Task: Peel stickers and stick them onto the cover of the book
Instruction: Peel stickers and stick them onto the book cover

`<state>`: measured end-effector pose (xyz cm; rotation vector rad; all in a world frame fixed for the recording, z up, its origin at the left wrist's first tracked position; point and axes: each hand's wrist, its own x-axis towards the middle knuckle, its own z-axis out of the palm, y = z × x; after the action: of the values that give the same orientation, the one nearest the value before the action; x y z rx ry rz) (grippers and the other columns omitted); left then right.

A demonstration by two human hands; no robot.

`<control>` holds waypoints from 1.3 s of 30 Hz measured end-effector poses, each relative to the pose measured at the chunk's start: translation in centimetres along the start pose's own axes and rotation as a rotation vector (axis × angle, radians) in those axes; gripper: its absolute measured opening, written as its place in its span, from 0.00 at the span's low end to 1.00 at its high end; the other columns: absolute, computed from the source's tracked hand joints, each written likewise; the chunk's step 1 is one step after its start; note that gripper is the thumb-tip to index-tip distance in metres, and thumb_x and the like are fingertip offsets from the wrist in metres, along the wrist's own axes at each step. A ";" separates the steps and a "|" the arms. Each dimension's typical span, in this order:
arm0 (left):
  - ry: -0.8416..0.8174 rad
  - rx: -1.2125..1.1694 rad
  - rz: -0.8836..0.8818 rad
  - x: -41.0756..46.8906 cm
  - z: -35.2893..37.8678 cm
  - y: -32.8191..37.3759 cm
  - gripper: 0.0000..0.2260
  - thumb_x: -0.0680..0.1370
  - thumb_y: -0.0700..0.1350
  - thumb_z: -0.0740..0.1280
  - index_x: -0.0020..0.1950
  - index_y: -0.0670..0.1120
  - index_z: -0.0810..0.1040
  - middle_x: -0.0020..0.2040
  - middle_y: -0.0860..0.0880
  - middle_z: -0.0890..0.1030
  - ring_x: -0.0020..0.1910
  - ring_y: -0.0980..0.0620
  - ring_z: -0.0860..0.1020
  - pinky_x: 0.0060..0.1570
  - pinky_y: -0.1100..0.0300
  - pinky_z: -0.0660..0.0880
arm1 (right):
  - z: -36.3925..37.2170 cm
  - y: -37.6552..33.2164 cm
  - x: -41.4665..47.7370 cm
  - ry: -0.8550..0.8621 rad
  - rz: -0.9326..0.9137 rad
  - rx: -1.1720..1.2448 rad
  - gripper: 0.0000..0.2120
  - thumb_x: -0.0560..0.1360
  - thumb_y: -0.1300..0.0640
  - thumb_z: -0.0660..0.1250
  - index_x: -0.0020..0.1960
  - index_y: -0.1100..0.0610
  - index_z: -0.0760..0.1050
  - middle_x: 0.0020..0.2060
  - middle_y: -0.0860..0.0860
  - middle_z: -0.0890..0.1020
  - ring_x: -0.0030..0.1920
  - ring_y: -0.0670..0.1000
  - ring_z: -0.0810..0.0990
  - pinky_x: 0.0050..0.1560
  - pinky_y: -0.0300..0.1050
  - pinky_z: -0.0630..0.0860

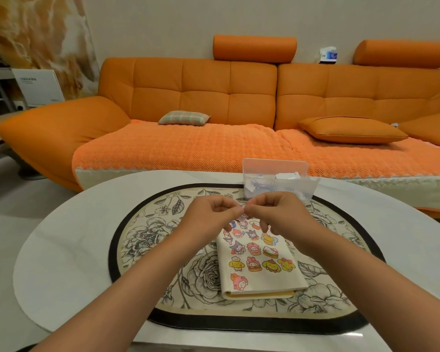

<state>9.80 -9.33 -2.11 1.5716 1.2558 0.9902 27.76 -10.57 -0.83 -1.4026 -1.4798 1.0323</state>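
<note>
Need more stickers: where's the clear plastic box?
Head view: the clear plastic box sits at the far edge of the floral mat, right of centre, just beyond the right hand.

This is a home living room. A long orange sofa (203,97) with a knitted throw (188,148), a plaid cushion (183,117) and an orange cushion (351,129) stands behind a low oval white counter (74,224), which carries a floral mat (148,232). A marble-patterned wall panel (36,34) rises at the left.

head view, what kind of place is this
Most likely a home living room: a long orange sofa with cushions, and a white oval table with a floral mat and a sticker-covered book, above which the left hand and right hand pinch a small sticker.
</note>
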 end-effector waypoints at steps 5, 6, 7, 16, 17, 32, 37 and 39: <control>0.022 0.015 0.040 0.7 0.5 0.5 0.03 0.75 0.47 0.75 0.44 0.49 0.85 0.38 0.51 0.86 0.31 0.58 0.80 0.33 0.70 0.74 | -0.3 0.0 0.2 0.036 -0.141 -0.154 0.04 0.75 0.57 0.72 0.42 0.54 0.85 0.35 0.52 0.85 0.28 0.44 0.75 0.31 0.39 0.73; 0.019 0.020 0.052 0.8 0.5 0.6 0.03 0.75 0.47 0.75 0.43 0.49 0.85 0.39 0.51 0.86 0.31 0.59 0.80 0.35 0.68 0.76 | -0.4 0.0 0.2 0.055 -0.168 -0.188 0.05 0.74 0.57 0.72 0.41 0.52 0.85 0.34 0.52 0.85 0.28 0.44 0.75 0.31 0.40 0.73; 0.016 0.031 0.064 0.9 0.5 0.7 0.03 0.75 0.46 0.75 0.43 0.49 0.85 0.39 0.50 0.86 0.32 0.59 0.80 0.36 0.66 0.77 | -0.5 0.0 0.3 0.079 -0.194 -0.226 0.05 0.74 0.56 0.71 0.40 0.51 0.85 0.33 0.50 0.84 0.28 0.43 0.74 0.31 0.40 0.72; 0.040 0.071 0.081 0.9 0.5 1.3 0.04 0.76 0.49 0.74 0.43 0.51 0.85 0.37 0.53 0.85 0.32 0.59 0.80 0.34 0.67 0.74 | -0.6 -0.3 0.4 0.200 -0.296 -0.404 0.06 0.70 0.45 0.70 0.39 0.46 0.84 0.32 0.40 0.83 0.26 0.41 0.76 0.31 0.40 0.72; 0.058 0.075 0.083 0.9 0.5 1.3 0.04 0.76 0.49 0.74 0.42 0.51 0.85 0.37 0.53 0.85 0.32 0.58 0.81 0.34 0.66 0.75 | -0.5 -0.2 0.5 0.212 -0.306 -0.405 0.06 0.70 0.45 0.70 0.40 0.46 0.84 0.33 0.40 0.83 0.27 0.40 0.76 0.31 0.39 0.72; 0.112 0.068 0.196 1.1 -0.2 1.5 0.04 0.76 0.48 0.74 0.42 0.51 0.84 0.37 0.53 0.84 0.35 0.58 0.79 0.41 0.57 0.78 | -0.6 -1.4 0.9 0.071 -0.219 -0.039 0.07 0.75 0.56 0.72 0.40 0.56 0.86 0.27 0.47 0.81 0.26 0.45 0.70 0.29 0.40 0.66; 0.054 0.097 0.217 1.1 -0.6 1.8 0.04 0.75 0.50 0.75 0.42 0.52 0.85 0.39 0.52 0.85 0.39 0.54 0.82 0.45 0.53 0.80 | -1.4 -1.5 0.7 -0.064 -0.130 0.017 0.07 0.76 0.55 0.73 0.45 0.58 0.86 0.33 0.51 0.83 0.30 0.47 0.73 0.29 0.39 0.67; 0.053 0.076 0.199 1.1 -0.7 1.7 0.04 0.75 0.50 0.75 0.42 0.52 0.85 0.40 0.51 0.85 0.40 0.52 0.83 0.46 0.51 0.80 | -1.3 -1.8 0.5 -0.037 -0.167 -0.064 0.08 0.77 0.55 0.71 0.45 0.59 0.85 0.27 0.46 0.81 0.26 0.43 0.71 0.27 0.36 0.66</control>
<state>9.88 -8.38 -0.18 1.7663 1.2021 1.1262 28.47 -10.16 1.28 -1.2859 -1.6401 0.9180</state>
